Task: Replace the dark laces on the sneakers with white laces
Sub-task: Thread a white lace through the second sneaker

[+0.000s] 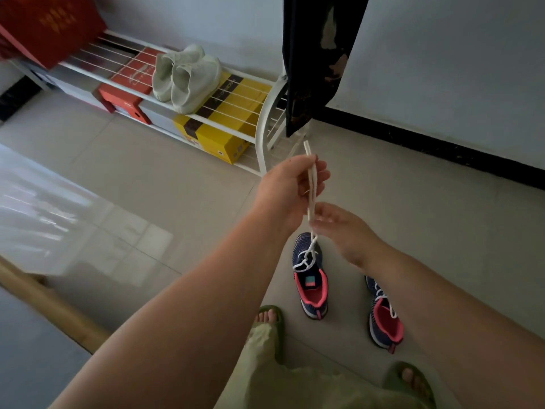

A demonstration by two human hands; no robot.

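- Left hand (290, 184): raised above the floor, fingers curled round both strands of the white lace (311, 184), whose two tips stick out above the fist.
- Right hand (339, 228): lower down, fingertips pinching the same two strands just beneath the left hand.
- White lace: runs taut from the hands down to the left sneaker (311, 278), threaded through its front eyelets.
- Left sneaker: navy knit upper, pink lining, white sole edge; stands on the floor tiles (177, 178), toe towards the rack. Small teal and pink tag on the tongue, wording too small to read.
- Right sneaker (385, 317): same model, beside the first but apart, partly hidden by the right forearm; white lace threaded, loose end lying over the opening.
- White shoe rack (265, 113): wire shelves against the wall, beyond the hands.
- Pale sneakers (185, 78): one pair on the top shelf.
- Red shoebox (129, 87): lower shelf, white logo on lid, not legible.
- Yellow shoebox (224, 125): lower shelf, dark band across lid with lettering too blurred to read.
- Red book (50, 25): leaning at the rack's far end, gold characters, illegible.
- Dark cloth (318, 54): hangs by the rack's near end, just above the lace tips.
- Green slippers (269, 320): on the person's feet, near the sneakers.
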